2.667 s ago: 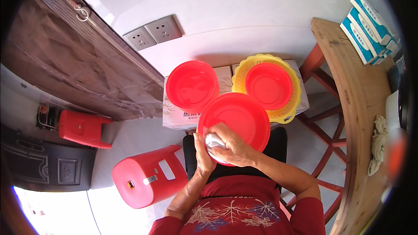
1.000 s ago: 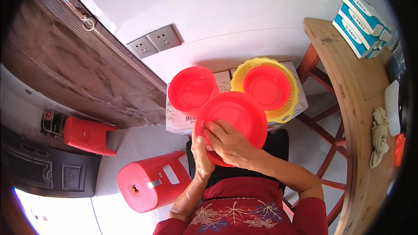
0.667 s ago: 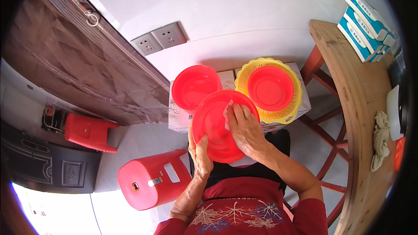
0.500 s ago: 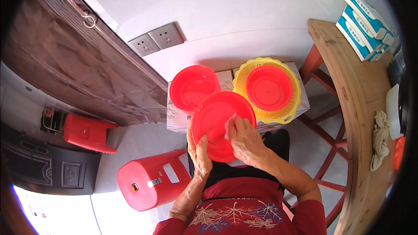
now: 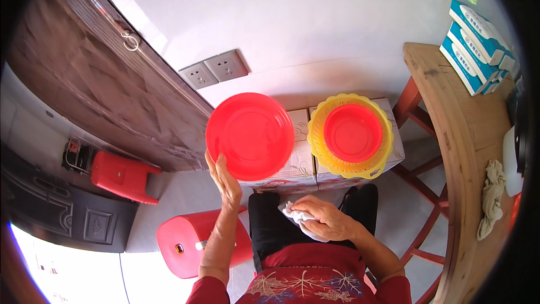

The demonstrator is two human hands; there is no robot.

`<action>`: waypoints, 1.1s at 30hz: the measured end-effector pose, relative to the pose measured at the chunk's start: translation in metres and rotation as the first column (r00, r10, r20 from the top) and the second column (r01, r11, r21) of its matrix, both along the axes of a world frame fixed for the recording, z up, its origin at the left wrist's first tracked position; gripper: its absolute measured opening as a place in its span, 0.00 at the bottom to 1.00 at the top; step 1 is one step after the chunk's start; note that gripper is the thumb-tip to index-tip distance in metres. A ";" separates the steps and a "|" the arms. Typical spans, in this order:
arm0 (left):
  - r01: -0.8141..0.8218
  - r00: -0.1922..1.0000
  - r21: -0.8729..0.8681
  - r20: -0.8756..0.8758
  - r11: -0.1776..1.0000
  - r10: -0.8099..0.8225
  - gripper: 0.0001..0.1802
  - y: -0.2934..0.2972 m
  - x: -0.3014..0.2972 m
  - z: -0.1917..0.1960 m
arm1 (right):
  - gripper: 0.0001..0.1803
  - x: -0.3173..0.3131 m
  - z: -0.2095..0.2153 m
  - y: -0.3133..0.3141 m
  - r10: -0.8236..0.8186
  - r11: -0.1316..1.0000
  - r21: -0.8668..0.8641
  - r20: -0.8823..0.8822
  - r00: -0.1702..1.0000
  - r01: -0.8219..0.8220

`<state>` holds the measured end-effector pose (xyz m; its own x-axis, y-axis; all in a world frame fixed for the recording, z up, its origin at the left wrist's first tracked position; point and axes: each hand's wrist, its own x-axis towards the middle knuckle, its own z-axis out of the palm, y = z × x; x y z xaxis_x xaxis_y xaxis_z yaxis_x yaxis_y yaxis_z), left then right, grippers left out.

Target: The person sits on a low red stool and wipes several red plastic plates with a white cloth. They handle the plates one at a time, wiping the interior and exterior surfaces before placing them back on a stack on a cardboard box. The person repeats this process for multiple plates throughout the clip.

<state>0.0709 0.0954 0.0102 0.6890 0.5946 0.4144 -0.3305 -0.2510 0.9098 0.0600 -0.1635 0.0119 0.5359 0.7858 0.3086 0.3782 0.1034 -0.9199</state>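
Status: wiping of the red plates, with one plate in hand.

Left hand (image 5: 224, 179): fingers grasp the lower left rim of a red plate (image 5: 250, 135) and hold it over the left cardboard box (image 5: 292, 160). Whether the plate rests on the box or is held just above it cannot be told. A second plate below it cannot be ruled out; none is visible.

Right hand (image 5: 323, 219): fingers are clenched on a white cloth (image 5: 293, 214), low over the lap, well apart from the plate. No wiping contact exists at this moment.

A red bowl (image 5: 352, 133) sits inside a yellow basket (image 5: 350, 135) on the right cardboard box (image 5: 388, 141), just beside the held plate.

Judgement of progress:
- The held plate shows a uniform, glossy face with no visible soil. With the cloth drawn away from it, wiping of this plate appears complete.
- The plate is not yet released; setting it down is left.
- Whether the bowl in the basket has been wiped cannot be determined.

Surroundings: a wooden table (image 5: 461, 152) on the right carries blue-and-white cartons (image 5: 475, 45) and a rag (image 5: 491, 197). Two red stools (image 5: 188, 242) stand on the floor at left.
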 end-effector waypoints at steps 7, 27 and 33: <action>-0.150 0.981 0.078 -0.116 0.986 0.158 0.20 0.048 0.051 -0.049 | 0.20 -0.011 -0.022 -0.013 -0.071 0.997 0.013 -0.110 0.991 0.073; -0.303 0.913 0.632 -0.021 0.714 0.406 0.26 0.001 0.056 -0.033 | 0.17 -0.020 -0.036 -0.029 -0.141 0.990 -0.064 -0.315 0.939 0.127; 0.255 0.957 0.877 -0.168 0.408 -0.238 0.20 -0.097 0.054 -0.028 | 0.18 -0.026 -0.035 -0.036 -0.128 0.991 -0.082 -0.397 0.909 0.104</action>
<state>0.1246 -0.0011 -0.0182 0.7528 -0.2869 0.5924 -0.5078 -0.8258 0.2454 0.0343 -0.2000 -0.0233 0.6934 0.7206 0.0052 -0.0173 0.0238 -0.9996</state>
